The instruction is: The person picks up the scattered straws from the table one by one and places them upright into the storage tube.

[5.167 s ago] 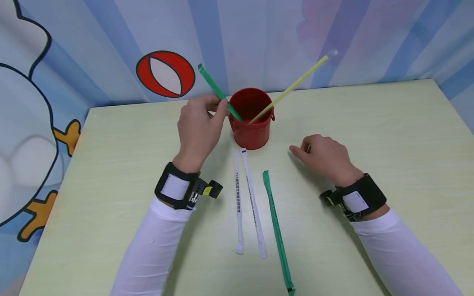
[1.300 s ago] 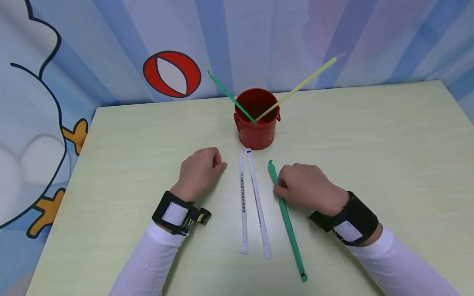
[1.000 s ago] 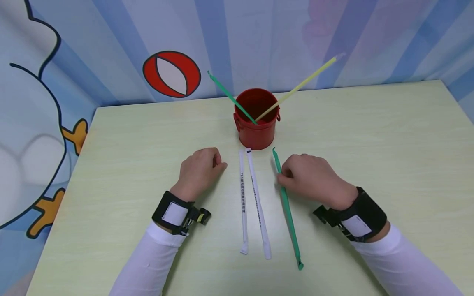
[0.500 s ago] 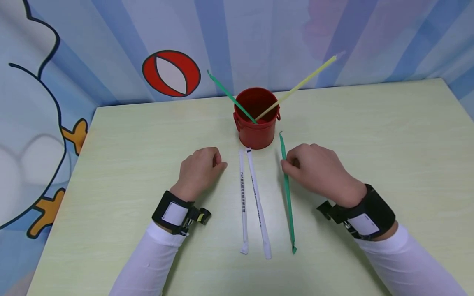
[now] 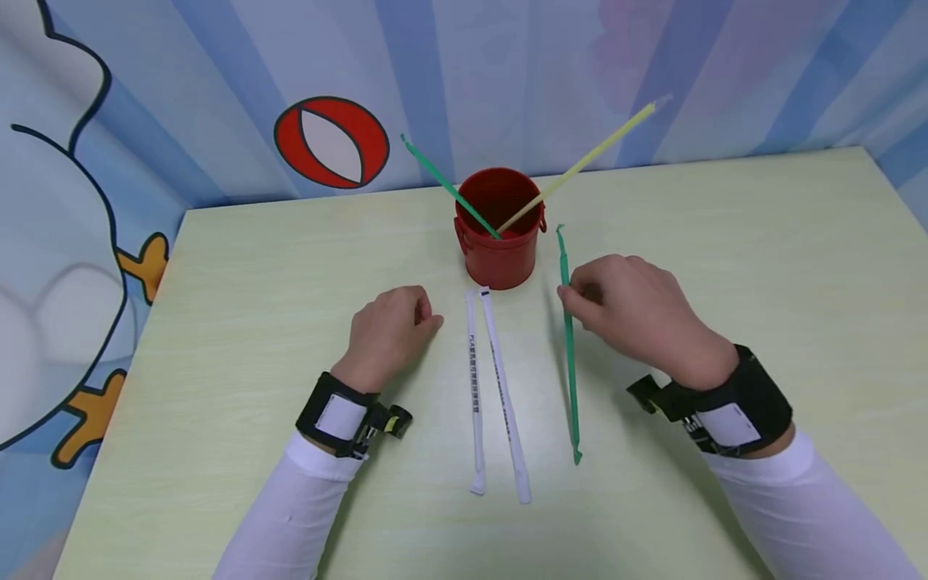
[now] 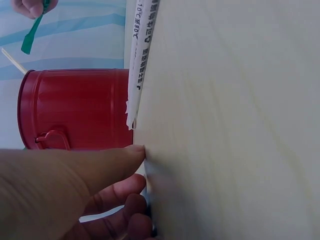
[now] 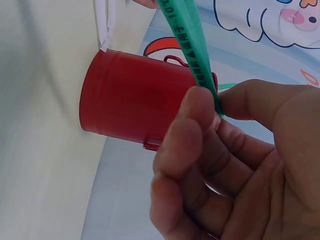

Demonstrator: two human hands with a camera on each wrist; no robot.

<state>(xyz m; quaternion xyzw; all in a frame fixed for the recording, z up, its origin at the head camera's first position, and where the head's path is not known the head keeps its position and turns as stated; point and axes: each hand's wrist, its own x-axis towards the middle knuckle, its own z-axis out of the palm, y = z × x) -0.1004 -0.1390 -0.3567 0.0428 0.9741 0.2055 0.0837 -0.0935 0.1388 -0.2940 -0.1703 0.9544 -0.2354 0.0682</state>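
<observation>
Between thumb and fingertips, my right hand [image 5: 638, 310] pinches a green paper-wrapped straw [image 5: 570, 362], raised off the table just right of the red bucket [image 5: 500, 266]. Printed lettering shows on its wrapper [image 7: 187, 42] in the right wrist view. My left hand [image 5: 387, 334] rests on the table left of the middle, fingers loosely curled and holding nothing. Two white wrapped straws, a left one [image 5: 475, 395] and a right one [image 5: 509, 395], lie between the hands. In the bucket lean another green straw [image 5: 442, 179] and a yellow straw [image 5: 594, 151], tilted opposite ways.
The pale wooden table [image 5: 275, 274] meets a blue striped curtain [image 5: 486, 89] along its back edge, close behind the bucket. Both wrists carry black straps with small cameras. A handle loop [image 7: 175, 60] sticks out from the bucket's side.
The left hand let go of a green straw in the bucket and came back to the table. The right hand picked up the other green straw and carried it up beside the bucket.
</observation>
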